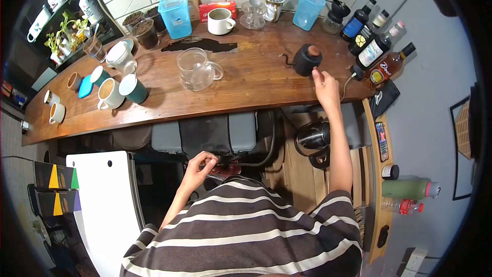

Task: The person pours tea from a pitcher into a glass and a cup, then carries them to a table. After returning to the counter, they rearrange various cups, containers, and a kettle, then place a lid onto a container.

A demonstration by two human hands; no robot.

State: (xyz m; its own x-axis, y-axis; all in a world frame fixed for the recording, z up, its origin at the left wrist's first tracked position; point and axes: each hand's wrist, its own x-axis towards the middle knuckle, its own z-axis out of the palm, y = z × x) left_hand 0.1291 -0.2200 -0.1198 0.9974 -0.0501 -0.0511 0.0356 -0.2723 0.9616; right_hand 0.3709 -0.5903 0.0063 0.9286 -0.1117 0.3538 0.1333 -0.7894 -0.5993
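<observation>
A small black gooseneck kettle (306, 61) with a brown knob on its lid stands on the right part of the wooden counter (246, 95), its thin spout pointing left. My right hand (327, 88) reaches to the kettle's near right side, its fingers closed together against it where the handle would be. The handle itself is hidden. Low in front of my body, below the counter edge, my left hand (199, 169) is loosely closed, and nothing shows in it. Left of the kettle sits a clear glass server (196, 72) with a handle.
Several cups, including a white mug (109, 95) and a teal cup (132, 90), stand on the left. Along the back are blue containers (175, 18), a cream mug (220, 22) and a glass dripper (252, 14). Bottles (373, 51) crowd the right end. A dark kettle (311, 136) stands below the counter.
</observation>
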